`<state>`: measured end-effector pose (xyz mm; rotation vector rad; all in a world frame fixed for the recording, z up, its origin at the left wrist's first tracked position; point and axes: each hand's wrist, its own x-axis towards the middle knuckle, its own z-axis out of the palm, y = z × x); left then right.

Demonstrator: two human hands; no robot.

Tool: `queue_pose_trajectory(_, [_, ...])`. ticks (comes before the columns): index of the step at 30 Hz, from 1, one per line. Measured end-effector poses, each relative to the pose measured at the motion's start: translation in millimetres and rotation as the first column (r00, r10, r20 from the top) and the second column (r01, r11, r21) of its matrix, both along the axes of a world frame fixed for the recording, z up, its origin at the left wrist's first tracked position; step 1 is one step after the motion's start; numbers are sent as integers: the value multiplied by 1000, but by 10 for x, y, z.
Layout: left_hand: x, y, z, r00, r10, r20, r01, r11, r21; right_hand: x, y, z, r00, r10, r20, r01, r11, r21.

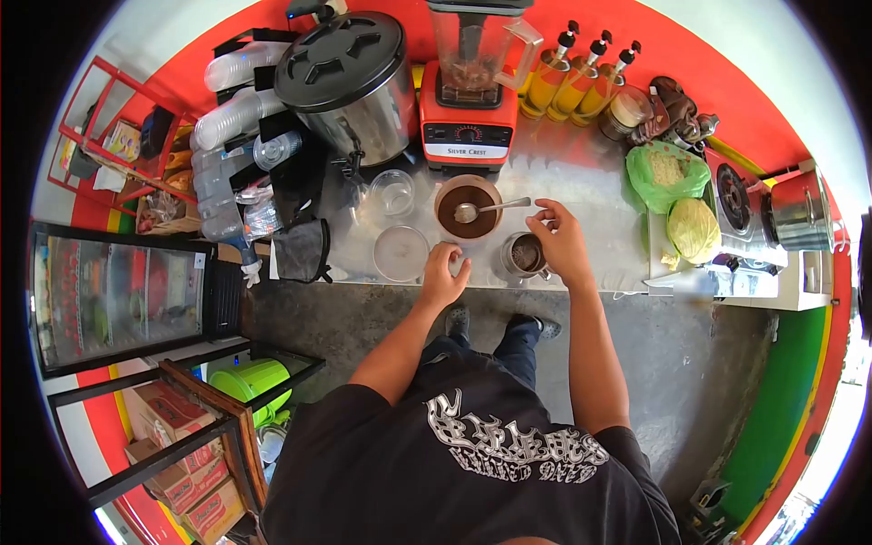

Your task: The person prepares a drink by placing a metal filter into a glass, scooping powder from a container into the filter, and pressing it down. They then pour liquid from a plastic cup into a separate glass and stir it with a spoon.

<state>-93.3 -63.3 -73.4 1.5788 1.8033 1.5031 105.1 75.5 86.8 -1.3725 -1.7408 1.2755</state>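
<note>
The right hand (561, 238) pinches the handle of a metal spoon (474, 211) lying in the round tub of brown powder (468, 207), beside a small steel cup (524, 254). The left hand (442, 277) rests half-curled and empty at the counter's near edge. A red blender (469, 86) crowds the far side, and a flat round lid (401, 252) lies to the left.

Light: I see bright, even daylight, strongest at the lower right rim.
Glare: the steel worktop (581, 182) shines pale near its back edge.
Shadows: soft and short under my view.
Distortion: heavy fisheye; black corners, edges bend.
Focus: centre sharp, rim smeared.
</note>
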Motion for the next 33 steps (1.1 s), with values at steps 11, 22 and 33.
queue_pose_trajectory(11, [-15, 21, 49, 999, 33, 11, -32, 997, -72, -471, 194, -102, 985, 18, -170, -49, 982, -180])
queue_pose_trajectory(22, [-12, 29, 29, 1000, 20, -16, -21, 998, -57, -539, 125, -118, 973, -76, -217, 24, 972, -233])
queue_pose_trajectory(33, [0, 33, 5, 998, -2, -56, -1, 999, -50, -304, 99, 34, 944, -199, -263, 105, 937, -334])
